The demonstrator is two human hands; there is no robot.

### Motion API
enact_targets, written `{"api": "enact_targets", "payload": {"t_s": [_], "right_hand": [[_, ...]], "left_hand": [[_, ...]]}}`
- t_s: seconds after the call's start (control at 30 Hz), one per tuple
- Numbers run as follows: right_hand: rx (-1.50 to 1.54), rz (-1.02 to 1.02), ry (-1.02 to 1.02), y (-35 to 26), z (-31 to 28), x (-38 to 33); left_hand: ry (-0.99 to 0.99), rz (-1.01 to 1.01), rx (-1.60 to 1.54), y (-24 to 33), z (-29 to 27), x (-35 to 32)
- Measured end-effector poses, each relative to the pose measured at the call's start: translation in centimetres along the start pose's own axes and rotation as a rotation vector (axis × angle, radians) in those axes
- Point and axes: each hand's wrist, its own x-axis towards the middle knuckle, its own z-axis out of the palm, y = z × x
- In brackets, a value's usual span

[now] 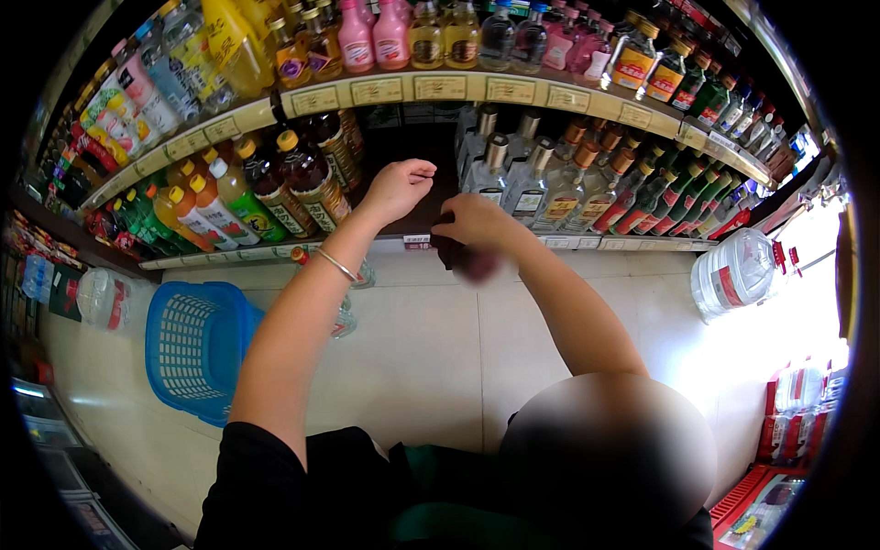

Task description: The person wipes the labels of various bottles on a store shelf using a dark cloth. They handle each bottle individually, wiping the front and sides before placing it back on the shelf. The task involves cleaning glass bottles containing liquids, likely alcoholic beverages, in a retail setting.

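Beyond a pale tiled floor [422, 367] stand two stocked shelves, the upper shelf [440, 88] lined with tags along its front edge, the lower shelf [417, 220] bare and dark near its middle. Left of the lower shelf's front edge, on the floor, sits a blue basket [172, 344]; near that shelf's right end stands a large clear water jug [724, 275]. Dark bottles with yellow caps [313, 188] border the bare stretch on the left, clear bottles [530, 194] on the right. Over the bare stretch hangs the left hand [401, 191], its fingers loosely curled; whether they meet the thumb, I cannot tell. Just in front of the leftmost clear bottles, the right hand [479, 223] is clamped on a dark reddish-brown object [447, 249], which hangs at the lower shelf's front edge, partly blurred, its kind unclear.
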Motion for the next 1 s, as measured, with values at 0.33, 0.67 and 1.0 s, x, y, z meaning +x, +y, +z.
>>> {"api": "enact_targets", "payload": {"t_s": [0.33, 0.67, 1.0], "right_hand": [[-0.026, 0.203, 0.18, 5.8, -5.9, -4.0], [0.088, 0.383, 0.409, 4.6, -4.7, 0.1], [0.105, 0.338, 0.455, 2.8, -4.3, 0.1]], "left_hand": [[0.132, -0.025, -0.082, -1.5, 9.4, 1.3], [0.228, 0.031, -0.064, -4.3, 11.8, 3.5], [0.248, 0.111, -0.107, -5.9, 11.4, 3.0]]}}
